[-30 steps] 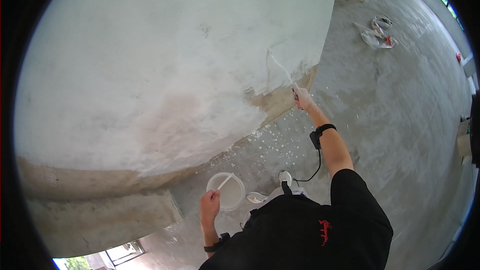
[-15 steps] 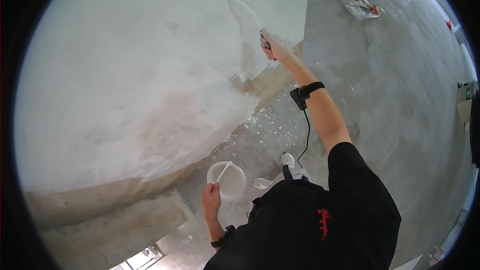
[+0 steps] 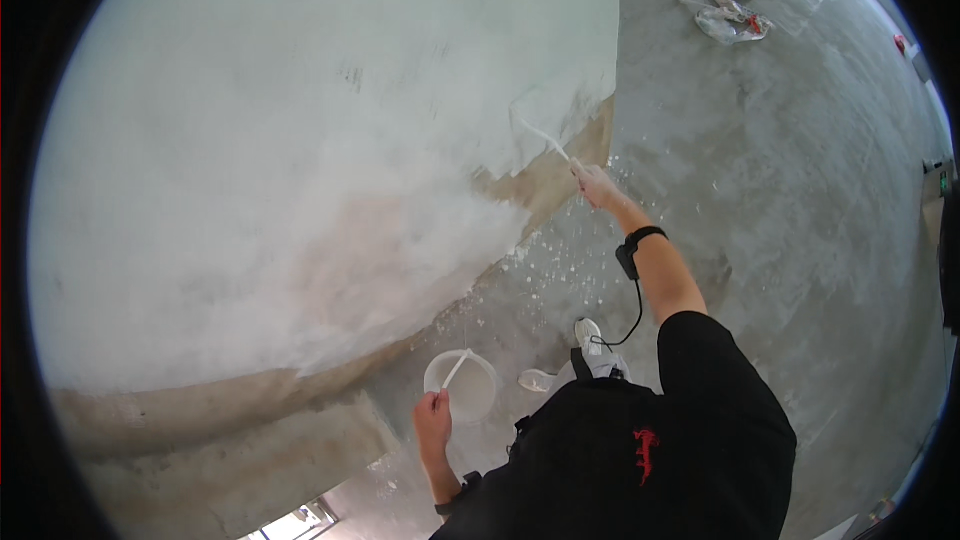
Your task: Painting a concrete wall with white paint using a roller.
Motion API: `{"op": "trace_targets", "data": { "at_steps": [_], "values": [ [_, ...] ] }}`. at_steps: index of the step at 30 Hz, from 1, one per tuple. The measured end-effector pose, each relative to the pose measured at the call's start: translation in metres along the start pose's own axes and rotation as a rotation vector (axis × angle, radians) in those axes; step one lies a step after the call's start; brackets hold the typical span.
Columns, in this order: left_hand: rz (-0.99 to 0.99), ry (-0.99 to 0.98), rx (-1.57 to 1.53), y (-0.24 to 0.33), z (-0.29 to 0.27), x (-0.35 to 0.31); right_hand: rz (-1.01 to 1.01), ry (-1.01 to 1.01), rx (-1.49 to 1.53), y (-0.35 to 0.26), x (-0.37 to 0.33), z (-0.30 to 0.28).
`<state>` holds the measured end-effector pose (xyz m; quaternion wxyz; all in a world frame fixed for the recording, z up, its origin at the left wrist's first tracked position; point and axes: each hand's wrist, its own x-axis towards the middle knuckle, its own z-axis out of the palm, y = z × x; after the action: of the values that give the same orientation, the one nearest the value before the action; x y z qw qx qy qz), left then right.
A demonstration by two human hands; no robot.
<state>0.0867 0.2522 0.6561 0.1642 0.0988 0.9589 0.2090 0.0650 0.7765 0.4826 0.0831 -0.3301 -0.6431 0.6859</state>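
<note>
My right hand (image 3: 597, 185) is closed round the grip of a paint roller (image 3: 545, 138). Its pale rod reaches up and left to the wall (image 3: 400, 90); the roller head is hard to make out against the whitish coat. Just below that spot lies a bare brown patch (image 3: 545, 185) along the wall's lower edge. Lower down, my left hand (image 3: 433, 422) is closed on the white handle of a white bucket (image 3: 492, 390). Pale liquid shows inside the bucket.
Grey concrete floor (image 3: 780, 190) spreads to the right, with white splashes (image 3: 545, 260) near the wall's foot. Clear plastic wrapping (image 3: 735, 25) lies at the far right. A brown ledge (image 3: 230, 460) runs along the lower left. My shoes (image 3: 588, 335) stand beside the bucket.
My right hand has come down and a little right, bringing the paint roller lower on the wall toward the bare patch. My left hand and the bucket appear slightly lower and further right.
</note>
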Motion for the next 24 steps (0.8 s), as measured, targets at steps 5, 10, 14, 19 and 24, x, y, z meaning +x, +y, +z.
{"op": "trace_targets", "data": {
  "at_steps": [5, 10, 14, 19, 24],
  "values": [
    [0.002, -0.007, -0.012, -0.005, 0.003, 0.004, 0.098, 0.055, -0.047, 0.019, -0.017, -0.008],
    [0.012, -0.012, -0.056, -0.005, 0.001, 0.005, 0.051, 0.158, -0.259, 0.054, -0.080, -0.065],
    [0.074, -0.037, -0.027, -0.003, 0.003, 0.010, 0.130, 0.223, -0.446, 0.068, -0.190, -0.152],
    [0.162, -0.042, -0.016, -0.017, 0.003, 0.018, 0.237, 0.448, -0.489, 0.066, -0.352, -0.212],
    [0.272, -0.061, -0.042, -0.036, 0.009, 0.024, 0.389, 0.610, -0.324, 0.066, -0.512, -0.231]
  ]
}}
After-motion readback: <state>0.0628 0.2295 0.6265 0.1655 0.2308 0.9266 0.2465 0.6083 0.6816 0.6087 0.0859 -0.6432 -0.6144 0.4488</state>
